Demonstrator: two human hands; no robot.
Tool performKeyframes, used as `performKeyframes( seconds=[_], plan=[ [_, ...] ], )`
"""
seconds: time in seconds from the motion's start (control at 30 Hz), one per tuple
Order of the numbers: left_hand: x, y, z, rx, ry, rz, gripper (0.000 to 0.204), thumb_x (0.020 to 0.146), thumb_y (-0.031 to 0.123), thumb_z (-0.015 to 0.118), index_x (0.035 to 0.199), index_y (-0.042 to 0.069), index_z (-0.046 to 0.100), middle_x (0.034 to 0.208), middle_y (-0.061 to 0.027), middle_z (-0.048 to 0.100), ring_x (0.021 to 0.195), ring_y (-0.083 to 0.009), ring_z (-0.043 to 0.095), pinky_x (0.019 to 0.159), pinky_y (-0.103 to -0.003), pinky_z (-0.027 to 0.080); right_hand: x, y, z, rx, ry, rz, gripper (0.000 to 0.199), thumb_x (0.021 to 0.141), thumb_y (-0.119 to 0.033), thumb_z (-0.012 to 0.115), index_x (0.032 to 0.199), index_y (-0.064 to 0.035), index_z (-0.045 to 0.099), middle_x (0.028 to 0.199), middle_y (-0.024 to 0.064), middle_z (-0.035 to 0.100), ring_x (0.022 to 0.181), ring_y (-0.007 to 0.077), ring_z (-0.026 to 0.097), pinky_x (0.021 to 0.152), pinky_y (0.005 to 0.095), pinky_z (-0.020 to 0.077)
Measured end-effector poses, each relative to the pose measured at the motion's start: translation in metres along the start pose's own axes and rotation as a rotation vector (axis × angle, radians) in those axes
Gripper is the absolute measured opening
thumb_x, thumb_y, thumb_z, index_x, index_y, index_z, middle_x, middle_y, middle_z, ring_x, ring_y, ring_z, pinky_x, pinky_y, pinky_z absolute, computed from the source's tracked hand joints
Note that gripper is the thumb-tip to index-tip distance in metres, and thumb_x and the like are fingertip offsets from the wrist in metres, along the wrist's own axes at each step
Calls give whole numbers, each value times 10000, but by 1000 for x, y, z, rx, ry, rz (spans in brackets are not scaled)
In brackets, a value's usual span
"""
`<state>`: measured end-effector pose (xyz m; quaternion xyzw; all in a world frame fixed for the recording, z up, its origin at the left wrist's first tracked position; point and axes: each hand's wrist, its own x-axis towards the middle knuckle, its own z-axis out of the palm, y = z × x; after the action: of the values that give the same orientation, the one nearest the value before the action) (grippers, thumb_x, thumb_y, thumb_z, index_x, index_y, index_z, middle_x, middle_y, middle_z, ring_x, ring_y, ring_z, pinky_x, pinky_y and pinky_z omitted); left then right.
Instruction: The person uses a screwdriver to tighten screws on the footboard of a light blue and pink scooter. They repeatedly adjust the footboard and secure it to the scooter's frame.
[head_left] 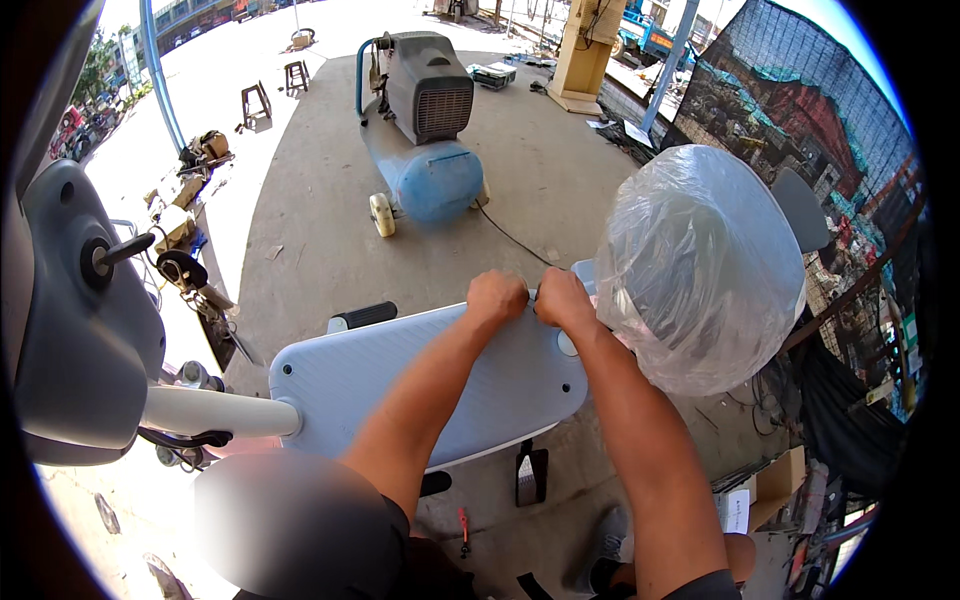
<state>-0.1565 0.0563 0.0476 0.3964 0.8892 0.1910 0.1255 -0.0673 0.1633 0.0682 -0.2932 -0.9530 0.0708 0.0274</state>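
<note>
A pale blue-grey footboard [400, 370] with dark holes at its corners stretches between the white steering column [215, 412] and the plastic-wrapped seat [700, 270] of a small scooter. At the board's far edge, close to the seat, my left hand [497, 298] and my right hand [563, 299] are side by side. Both have their fingers curled closed. Whatever they pinch, if anything, is hidden by the fingers. My forearms cross over the board.
A blue-tank air compressor [430, 180] stands beyond, its cable trailing toward the scooter. Below the board are a black pedal [531, 474] and a red-handled tool [464, 530]. An open cardboard box [775, 488] lies at right. A grey front panel [85, 320] with a key rises at left.
</note>
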Motion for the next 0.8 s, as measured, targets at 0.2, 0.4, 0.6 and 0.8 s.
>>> performKeyframes(
  seconds=[0.2, 0.4, 0.6, 0.8],
  plan=[
    [2, -7, -9, 63, -46, 49, 376, 972, 235, 458, 1095, 41, 755, 1172, -213, 724, 1099, -425, 685, 923, -502, 557, -1, -23, -29, 62, -59, 28, 154, 769, -15, 674, 898, 40, 738, 1004, 305, 718, 1011, 457, 695, 887, 477, 571],
    [6, -5, 0, 69, -47, 8, 318, 954, 181, 497, 1105, 80, 758, 1197, -183, 724, 1116, -405, 687, 936, -495, 563, -2, -19, -27, 65, -47, 18, 211, 783, -13, 658, 978, 44, 718, 1112, 311, 699, 1107, 449, 667, 930, 470, 556],
    [4, -4, -5, 54, -35, -5, 327, 959, 189, 491, 1118, 84, 757, 1202, -187, 723, 1122, -407, 685, 941, -495, 560, -8, -27, -35, 82, -107, 73, 230, 798, -6, 654, 1013, 40, 723, 1114, 301, 702, 1109, 453, 666, 933, 492, 549],
    [0, -2, -9, -13, -44, -52, 351, 970, 216, 477, 1136, 79, 754, 1218, -200, 715, 1123, -413, 682, 949, -496, 554, -12, -30, -41, -2, -174, 21, 231, 818, -30, 658, 1031, 24, 729, 1137, 291, 700, 1111, 450, 665, 932, 502, 545]
  ],
)
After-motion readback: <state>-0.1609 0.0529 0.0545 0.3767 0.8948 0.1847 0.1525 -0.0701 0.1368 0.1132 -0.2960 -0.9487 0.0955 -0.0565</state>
